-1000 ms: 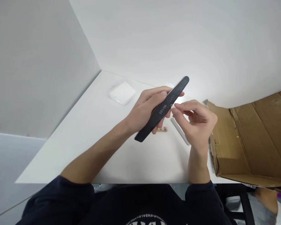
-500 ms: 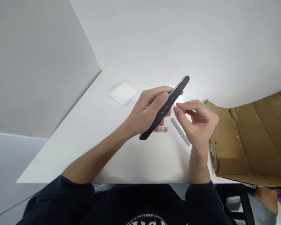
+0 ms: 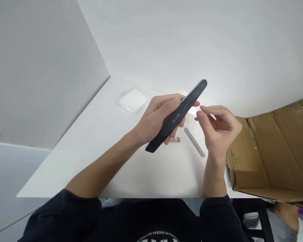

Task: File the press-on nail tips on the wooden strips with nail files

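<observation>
Tabletop meets grey walls; left hand clenches nail file, right fingers loose.

Glare is caught on the white tabletop beside the black nail file; the frame edges are bowed by distortion.

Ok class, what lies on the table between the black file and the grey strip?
A small tan piece sits there on the table, close to the grey strip and just beyond the fingers holding the black file, as the head view shows.
</observation>
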Action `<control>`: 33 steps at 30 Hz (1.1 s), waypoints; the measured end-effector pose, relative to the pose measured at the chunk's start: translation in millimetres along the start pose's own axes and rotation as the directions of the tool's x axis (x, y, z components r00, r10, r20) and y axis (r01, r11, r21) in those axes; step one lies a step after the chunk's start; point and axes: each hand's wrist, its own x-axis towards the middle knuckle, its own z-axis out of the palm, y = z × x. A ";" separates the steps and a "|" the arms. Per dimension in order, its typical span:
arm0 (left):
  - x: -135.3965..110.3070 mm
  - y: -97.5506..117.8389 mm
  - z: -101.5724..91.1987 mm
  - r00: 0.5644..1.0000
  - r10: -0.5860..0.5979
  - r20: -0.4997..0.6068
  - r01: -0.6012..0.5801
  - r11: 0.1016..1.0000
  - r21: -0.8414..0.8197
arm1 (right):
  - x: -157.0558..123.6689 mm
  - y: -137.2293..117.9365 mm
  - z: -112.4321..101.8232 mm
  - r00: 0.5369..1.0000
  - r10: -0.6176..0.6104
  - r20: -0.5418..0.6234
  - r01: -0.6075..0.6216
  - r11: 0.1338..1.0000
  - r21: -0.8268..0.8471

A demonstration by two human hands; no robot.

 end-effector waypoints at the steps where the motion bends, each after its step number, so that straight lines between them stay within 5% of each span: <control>1: -0.1 0.1 0.4 1.000 -0.002 -0.002 0.002 1.000 -0.001 | 0.0 -0.2 0.1 1.000 -0.001 -0.005 0.001 1.000 0.000; 19: 0.3 -3.9 1.4 1.000 0.009 -0.009 -0.009 1.000 -0.004 | -1.3 -0.1 4.1 0.996 0.009 -0.091 -0.017 0.997 -0.080; 33: 0.6 -0.6 0.3 0.998 -0.053 -0.026 0.052 0.998 -0.035 | -0.9 2.0 0.3 0.998 -0.053 -0.032 0.052 0.998 -0.045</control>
